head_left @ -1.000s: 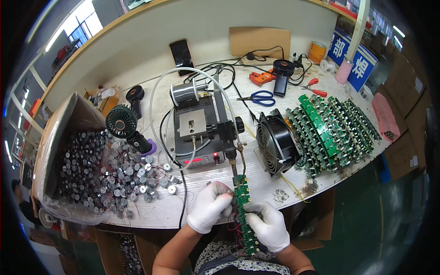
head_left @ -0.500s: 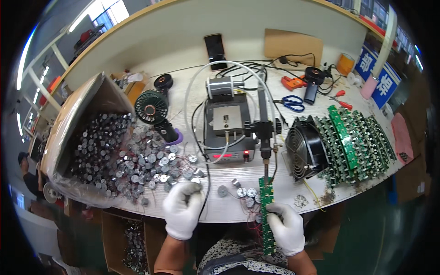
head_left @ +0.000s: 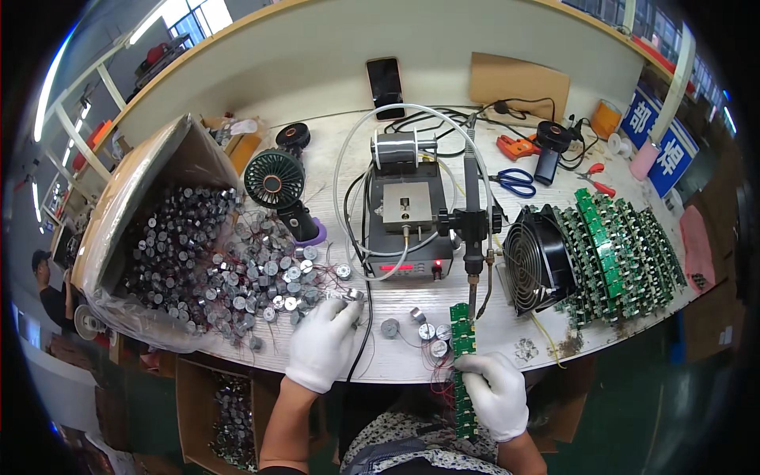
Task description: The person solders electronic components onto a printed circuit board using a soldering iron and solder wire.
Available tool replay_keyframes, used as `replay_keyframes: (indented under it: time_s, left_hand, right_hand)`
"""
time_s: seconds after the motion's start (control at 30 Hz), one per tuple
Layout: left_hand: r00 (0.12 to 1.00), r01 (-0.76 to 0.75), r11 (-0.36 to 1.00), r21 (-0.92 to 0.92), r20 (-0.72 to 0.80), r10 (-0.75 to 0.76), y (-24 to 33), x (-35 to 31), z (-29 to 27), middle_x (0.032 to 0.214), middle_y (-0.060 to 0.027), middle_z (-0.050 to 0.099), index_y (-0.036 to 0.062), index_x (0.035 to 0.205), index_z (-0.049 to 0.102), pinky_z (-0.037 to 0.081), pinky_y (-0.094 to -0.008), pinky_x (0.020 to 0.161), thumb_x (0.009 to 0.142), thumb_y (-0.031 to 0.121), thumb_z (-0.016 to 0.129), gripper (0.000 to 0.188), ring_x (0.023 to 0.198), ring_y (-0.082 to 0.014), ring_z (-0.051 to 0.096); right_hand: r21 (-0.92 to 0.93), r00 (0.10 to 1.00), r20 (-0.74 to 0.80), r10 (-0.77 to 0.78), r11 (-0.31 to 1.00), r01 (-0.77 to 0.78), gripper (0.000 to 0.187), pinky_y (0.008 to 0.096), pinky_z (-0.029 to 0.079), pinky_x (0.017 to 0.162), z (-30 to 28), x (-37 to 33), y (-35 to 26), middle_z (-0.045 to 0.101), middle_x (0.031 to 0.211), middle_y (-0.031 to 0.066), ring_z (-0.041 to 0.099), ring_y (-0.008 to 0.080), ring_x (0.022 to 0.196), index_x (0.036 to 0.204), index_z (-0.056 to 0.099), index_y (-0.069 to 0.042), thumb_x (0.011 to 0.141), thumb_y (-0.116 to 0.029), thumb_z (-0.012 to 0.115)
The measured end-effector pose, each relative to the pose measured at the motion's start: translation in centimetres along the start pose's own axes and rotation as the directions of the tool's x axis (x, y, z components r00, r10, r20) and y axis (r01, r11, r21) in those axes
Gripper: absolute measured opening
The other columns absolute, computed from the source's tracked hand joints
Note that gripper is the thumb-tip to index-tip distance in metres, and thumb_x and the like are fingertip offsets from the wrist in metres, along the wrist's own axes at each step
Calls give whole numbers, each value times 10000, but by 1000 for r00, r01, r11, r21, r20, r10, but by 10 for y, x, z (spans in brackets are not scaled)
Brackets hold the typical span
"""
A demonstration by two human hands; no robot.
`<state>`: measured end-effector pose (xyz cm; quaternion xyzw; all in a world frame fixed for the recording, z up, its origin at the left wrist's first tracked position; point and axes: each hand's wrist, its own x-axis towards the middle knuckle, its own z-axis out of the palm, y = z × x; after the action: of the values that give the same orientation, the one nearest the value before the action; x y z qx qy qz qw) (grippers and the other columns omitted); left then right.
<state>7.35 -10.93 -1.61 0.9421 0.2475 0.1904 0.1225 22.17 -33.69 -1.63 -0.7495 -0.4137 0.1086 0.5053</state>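
My left hand (head_left: 321,348), in a white glove, reaches to the near edge of the motor heap. Its fingertips close on a small round silver motor (head_left: 354,294). My right hand (head_left: 497,394), also gloved, pinches a long narrow green circuit board (head_left: 462,340) between thumb and fingers. That board points away from me over the table's front edge, its far end beside the tip of the upright soldering iron (head_left: 473,285). Several loose motors (head_left: 427,331) with red wires lie left of the board. The board's middle is partly covered by my thumb.
A plastic-lined box (head_left: 99,245) spills motors at left, beside a handheld fan (head_left: 273,184). Behind the iron stands a soldering station (head_left: 408,207) with a solder spool (head_left: 396,148). At right are a black fan (head_left: 538,261) and stacked circuit boards (head_left: 621,253).
My left hand has stretched its curled fingers forward to a motor at the heap's edge. My right hand still grips the board, whose far end now sits slightly left of the iron tip.
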Motion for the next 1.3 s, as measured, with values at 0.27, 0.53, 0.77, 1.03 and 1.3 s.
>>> replay_keyframes:
  time_s: [0.27,0.53,0.77,1.03,1.3]
  left_hand:
    - [997,71,997,-33,31,-70,-1,-2,2,891,-108,611,54,969,639,504,-350,666,735,78,693,241,775,-269,622]
    - [846,62,457,-887,-195,-495,51,-20,12,937,-105,585,-103,1215,451,498,-242,700,787,-73,593,453,770,-120,580]
    - [987,-111,783,-612,-162,14,82,-45,49,840,-83,660,0,1429,359,493,-300,504,697,102,808,865,553,-182,579]
    - [946,-314,868,-384,-207,251,90,-40,59,800,-64,660,35,1475,292,494,-315,499,682,51,739,911,560,-219,594]
    - [951,-241,946,-217,-246,186,65,-25,34,809,-64,600,42,1012,609,494,-357,587,618,3,685,403,661,-257,588]
  right_hand:
    - [-15,1000,3,20,1000,-20,147,356,518,688,1,0,-2,661,841,141,655,291,769,923,679,-22,778,-8,658]
    - [-20,999,31,8,1000,-7,159,359,517,695,-3,0,-4,659,856,139,652,297,767,945,680,-28,792,-70,693]
    - [49,997,56,-56,997,53,214,360,520,719,-1,1,3,661,894,148,659,314,827,993,688,-36,832,-175,706]
    - [89,993,92,77,992,-85,160,328,512,726,-2,0,-1,672,890,140,655,269,777,927,699,11,798,-82,690]
    - [72,995,-32,98,993,-95,92,316,495,656,2,-1,-5,648,771,93,632,232,701,838,702,-24,747,-37,697]
